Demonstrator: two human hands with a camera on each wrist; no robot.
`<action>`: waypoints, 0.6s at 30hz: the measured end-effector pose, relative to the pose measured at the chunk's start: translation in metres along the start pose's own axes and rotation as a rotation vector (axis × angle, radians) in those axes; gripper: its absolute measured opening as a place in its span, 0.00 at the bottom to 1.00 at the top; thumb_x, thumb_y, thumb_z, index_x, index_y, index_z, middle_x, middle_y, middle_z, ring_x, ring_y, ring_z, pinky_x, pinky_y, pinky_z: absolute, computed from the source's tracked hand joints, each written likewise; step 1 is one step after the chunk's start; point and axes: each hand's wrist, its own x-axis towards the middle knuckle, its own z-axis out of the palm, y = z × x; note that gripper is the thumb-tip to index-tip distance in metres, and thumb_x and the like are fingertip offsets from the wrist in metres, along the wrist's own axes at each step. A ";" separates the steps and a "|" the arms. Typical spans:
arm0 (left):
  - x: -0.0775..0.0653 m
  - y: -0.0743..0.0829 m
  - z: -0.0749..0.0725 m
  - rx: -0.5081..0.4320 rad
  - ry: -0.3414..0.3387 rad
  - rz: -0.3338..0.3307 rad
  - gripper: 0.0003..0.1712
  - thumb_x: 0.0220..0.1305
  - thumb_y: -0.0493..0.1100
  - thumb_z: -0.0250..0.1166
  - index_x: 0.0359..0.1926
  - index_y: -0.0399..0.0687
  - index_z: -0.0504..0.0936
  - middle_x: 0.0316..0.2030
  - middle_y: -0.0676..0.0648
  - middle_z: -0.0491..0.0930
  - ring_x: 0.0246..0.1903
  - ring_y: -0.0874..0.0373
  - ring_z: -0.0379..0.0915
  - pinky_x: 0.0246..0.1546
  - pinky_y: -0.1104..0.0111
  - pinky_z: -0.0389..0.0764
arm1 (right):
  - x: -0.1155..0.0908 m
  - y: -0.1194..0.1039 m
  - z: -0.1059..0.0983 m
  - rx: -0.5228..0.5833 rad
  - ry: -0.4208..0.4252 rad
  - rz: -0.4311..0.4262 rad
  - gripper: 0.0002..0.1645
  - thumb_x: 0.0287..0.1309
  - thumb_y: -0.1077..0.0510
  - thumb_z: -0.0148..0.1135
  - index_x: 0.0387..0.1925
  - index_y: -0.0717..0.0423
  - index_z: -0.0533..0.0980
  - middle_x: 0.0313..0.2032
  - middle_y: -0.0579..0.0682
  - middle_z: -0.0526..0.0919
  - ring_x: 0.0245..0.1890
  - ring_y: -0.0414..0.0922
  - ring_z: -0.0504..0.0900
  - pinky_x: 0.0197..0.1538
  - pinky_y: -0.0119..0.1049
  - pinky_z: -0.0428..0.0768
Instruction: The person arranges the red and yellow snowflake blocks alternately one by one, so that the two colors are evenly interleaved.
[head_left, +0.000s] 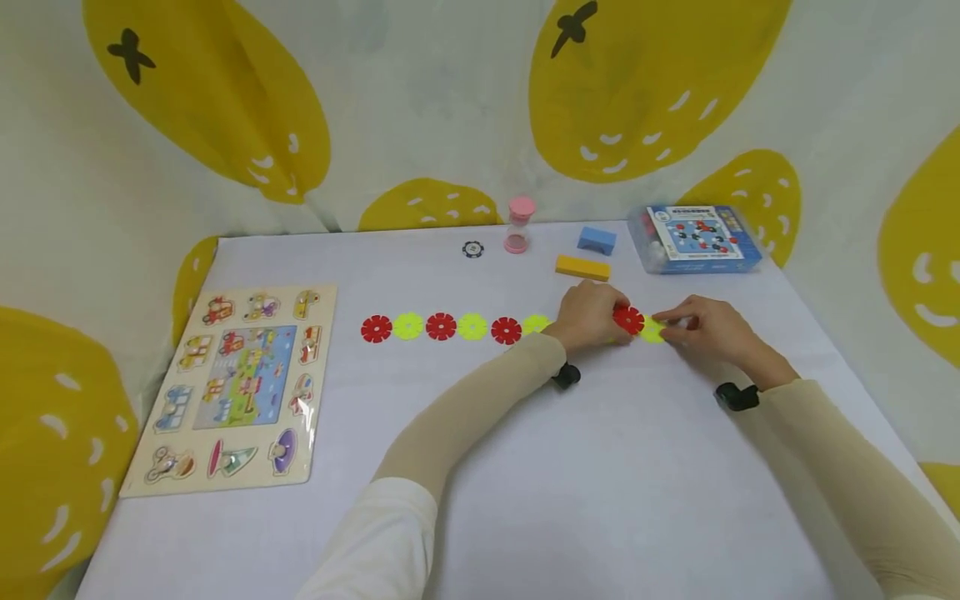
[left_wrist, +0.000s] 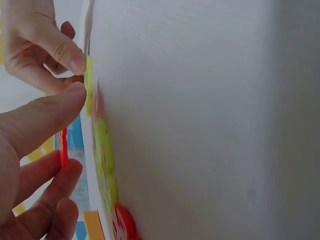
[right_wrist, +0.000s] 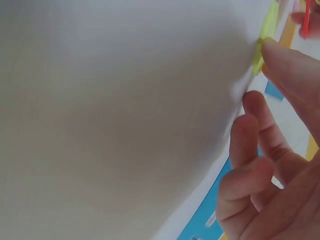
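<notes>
A row of notched plastic discs, alternating red [head_left: 377,328] and yellow [head_left: 408,326], runs across the white table; the left hand and wrist hide part of it. My left hand [head_left: 588,315] holds a red disc [head_left: 628,321] by its edge between thumb and fingers. In the left wrist view that red disc [left_wrist: 63,147] appears edge-on. Close on the right, my right hand [head_left: 712,332] pinches a yellow disc [head_left: 652,329] at the row's right end. The left thumb [left_wrist: 55,112] reaches close to this yellow disc [left_wrist: 89,85].
Behind the row are a yellow block [head_left: 582,267], a blue arch block [head_left: 597,241], a pink hourglass [head_left: 518,225] and a poker chip [head_left: 472,249]. A boxed model set [head_left: 697,239] sits at the back right. On the left lies a wooden puzzle board [head_left: 318,375].
</notes>
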 end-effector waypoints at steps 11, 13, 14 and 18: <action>0.007 0.013 0.011 0.101 -0.038 -0.049 0.31 0.41 0.67 0.72 0.50 0.69 0.81 0.44 0.63 0.78 0.44 0.63 0.63 0.45 0.68 0.65 | -0.003 0.024 -0.009 0.063 -0.083 0.089 0.24 0.56 0.51 0.65 0.56 0.50 0.77 0.47 0.56 0.80 0.41 0.50 0.72 0.33 0.30 0.75; 0.009 0.013 0.013 0.109 -0.033 -0.054 0.31 0.40 0.68 0.72 0.49 0.69 0.82 0.43 0.63 0.78 0.43 0.62 0.63 0.44 0.68 0.65 | -0.003 0.026 -0.009 0.065 -0.086 0.086 0.25 0.57 0.50 0.65 0.56 0.50 0.77 0.47 0.56 0.80 0.41 0.50 0.73 0.33 0.30 0.76; 0.010 0.013 0.013 0.111 -0.031 -0.056 0.31 0.40 0.68 0.73 0.49 0.70 0.82 0.43 0.63 0.77 0.43 0.62 0.63 0.43 0.68 0.65 | -0.004 0.028 -0.010 0.072 -0.086 0.088 0.25 0.57 0.50 0.65 0.56 0.50 0.76 0.47 0.56 0.80 0.41 0.50 0.73 0.33 0.30 0.75; 0.013 0.013 0.015 0.109 -0.039 -0.062 0.32 0.37 0.69 0.73 0.48 0.72 0.82 0.43 0.64 0.77 0.43 0.63 0.64 0.43 0.68 0.65 | -0.004 0.030 -0.008 0.105 -0.089 0.100 0.27 0.56 0.47 0.65 0.57 0.50 0.76 0.47 0.56 0.80 0.41 0.50 0.72 0.34 0.29 0.75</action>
